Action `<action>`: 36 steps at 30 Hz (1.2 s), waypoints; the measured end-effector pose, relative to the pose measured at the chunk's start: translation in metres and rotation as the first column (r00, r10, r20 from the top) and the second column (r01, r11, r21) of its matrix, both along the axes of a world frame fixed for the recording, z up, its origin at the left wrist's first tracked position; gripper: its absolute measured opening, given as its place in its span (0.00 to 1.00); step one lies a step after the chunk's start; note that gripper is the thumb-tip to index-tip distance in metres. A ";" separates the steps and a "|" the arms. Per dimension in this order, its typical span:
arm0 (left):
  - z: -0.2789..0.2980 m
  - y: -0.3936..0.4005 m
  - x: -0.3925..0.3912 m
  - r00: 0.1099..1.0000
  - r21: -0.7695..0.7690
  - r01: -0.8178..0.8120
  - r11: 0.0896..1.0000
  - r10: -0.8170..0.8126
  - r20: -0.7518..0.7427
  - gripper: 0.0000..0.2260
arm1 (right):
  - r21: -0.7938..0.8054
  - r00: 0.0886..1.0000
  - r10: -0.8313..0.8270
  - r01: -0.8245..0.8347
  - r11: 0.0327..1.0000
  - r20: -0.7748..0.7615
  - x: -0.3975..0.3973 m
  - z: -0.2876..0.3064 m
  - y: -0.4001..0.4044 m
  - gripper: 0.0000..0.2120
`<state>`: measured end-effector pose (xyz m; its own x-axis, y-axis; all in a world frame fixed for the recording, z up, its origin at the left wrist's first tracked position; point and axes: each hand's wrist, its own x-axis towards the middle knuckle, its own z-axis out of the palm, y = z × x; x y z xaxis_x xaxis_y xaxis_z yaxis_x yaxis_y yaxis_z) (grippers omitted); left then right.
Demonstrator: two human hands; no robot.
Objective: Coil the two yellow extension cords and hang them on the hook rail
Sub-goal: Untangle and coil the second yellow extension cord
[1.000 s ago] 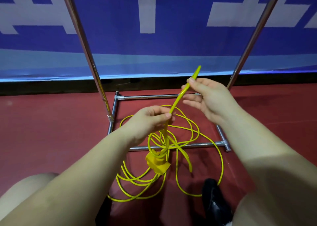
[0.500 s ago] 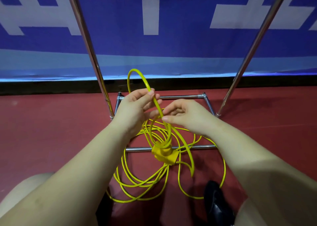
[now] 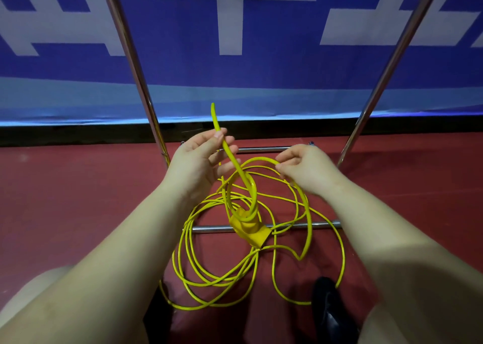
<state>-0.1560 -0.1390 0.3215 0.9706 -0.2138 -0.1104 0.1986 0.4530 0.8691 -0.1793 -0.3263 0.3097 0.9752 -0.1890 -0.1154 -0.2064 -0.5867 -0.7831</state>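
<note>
Because the cord has to be gathered into even loops before it can go up on the rail, I have the left hand [image 3: 201, 160] pinching a stiff stretch of the yellow extension cord [image 3: 230, 158] between thumb and fingertips, raised off the floor so the loops can hang free below it. The right hand [image 3: 304, 167] sits just to the right at about the same height, its fingers curled round the top of a fresh loop [image 3: 261, 160], which I judge it is feeding across toward the left hand.

The held stretch runs steeply, its free tip pointing up and far, toward the blue banner [image 3: 235, 82], while its lower end slants down and right into the small hanging coil. That coil dangles with its long axis close to vertical, and the yellow plug block [image 3: 251, 232] hangs at its bottom, in line with the near crossbar [image 3: 308, 224] of the metal frame; whether they touch I cannot tell.

The rest of the cord lies loose on the red floor [image 3: 78, 200] in wide, overlapping rings, spreading near and right, beside a dark shoe [image 3: 329, 307]. The two frame uprights [image 3: 130, 56] rise either side of the hands; no hooks are in view. Only one cord is plainly distinguishable here.
</note>
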 end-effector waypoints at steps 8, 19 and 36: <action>0.001 -0.004 -0.002 0.996 -0.055 -0.048 0.997 0.043 -0.073 0.03 | 0.100 0.925 0.380 -0.379 0.920 0.007 -0.019 0.007 0.024 0.14; -0.011 0.001 0.002 0.994 0.387 0.032 0.922 -0.070 0.085 0.09 | 0.324 0.961 0.162 -0.230 0.918 0.224 -0.015 0.015 0.029 0.08; -0.018 -0.009 -0.010 0.954 0.451 0.299 0.841 -0.270 -0.129 0.16 | 0.635 1.000 0.013 -0.005 0.772 -0.007 -0.015 0.025 0.018 0.14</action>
<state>-0.1659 -0.1485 0.3034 0.8639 -0.3896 -0.3193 0.3134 -0.0806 0.9462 -0.1940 -0.3079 0.3342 0.9745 -0.0602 -0.2164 -0.2141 0.0416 -0.9759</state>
